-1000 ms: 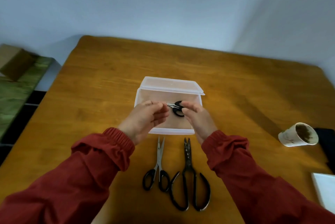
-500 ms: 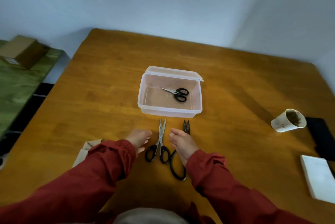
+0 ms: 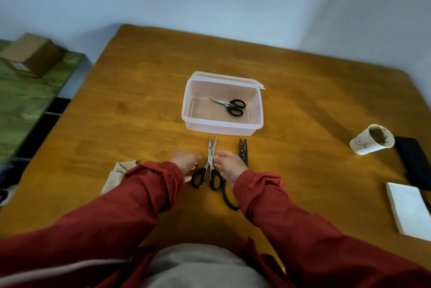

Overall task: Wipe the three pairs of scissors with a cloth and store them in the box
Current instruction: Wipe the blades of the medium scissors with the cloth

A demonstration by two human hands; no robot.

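Note:
A clear plastic box (image 3: 222, 125) stands open mid-table, its lid hinged back. Small black-handled scissors (image 3: 229, 106) lie inside it. Medium scissors (image 3: 210, 164) with steel blades and black handles lie on the table just in front of the box. My left hand (image 3: 186, 163) rests left of them and my right hand (image 3: 229, 164) right of them, fingers loosely curled, neither holding anything. My right hand and sleeve cover most of the large all-black scissors (image 3: 243, 150). A beige cloth (image 3: 116, 172) lies by my left sleeve, partly hidden.
A stained paper cup (image 3: 370, 139) lies tilted at the right, with a black object (image 3: 410, 162) and a white pad (image 3: 408, 212) beyond it near the table's right edge. Left of the table, a cardboard box (image 3: 30, 54) sits on a green surface.
Both hands held the small scissors over the box a second ago. They let them go inside it and drew back to either side of the medium scissors.

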